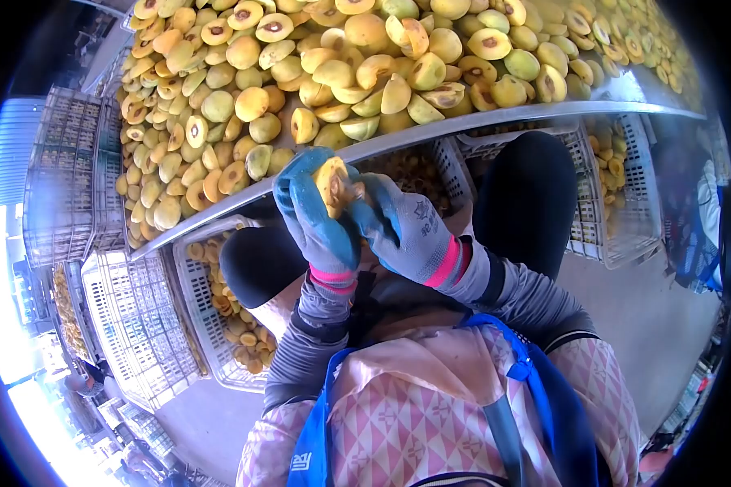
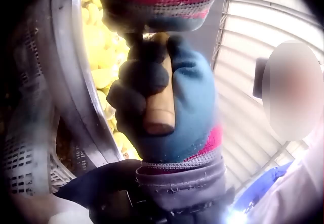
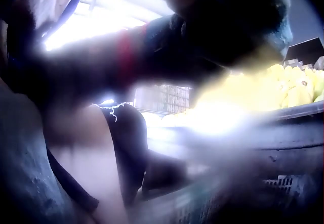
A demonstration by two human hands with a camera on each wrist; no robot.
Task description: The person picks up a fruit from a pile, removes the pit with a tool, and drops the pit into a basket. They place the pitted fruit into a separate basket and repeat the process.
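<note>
A yellow fruit piece with a brown, ragged centre lies in the fingers of my gloved left hand, above my lap. My right hand, close against its right side, reaches the fruit's brown middle. In the left wrist view my right hand has its fingers curled round a wooden handle; the tool's working end is hidden. The cuffed hand above it is my left. In the right wrist view the left hand is dark and blurred, and its fruit cannot be made out.
Halved yellow fruits cover a table with a metal rim in front. Plastic crates holding fruit stand below it, one left of my knees and one to the right. More crates stand farther left.
</note>
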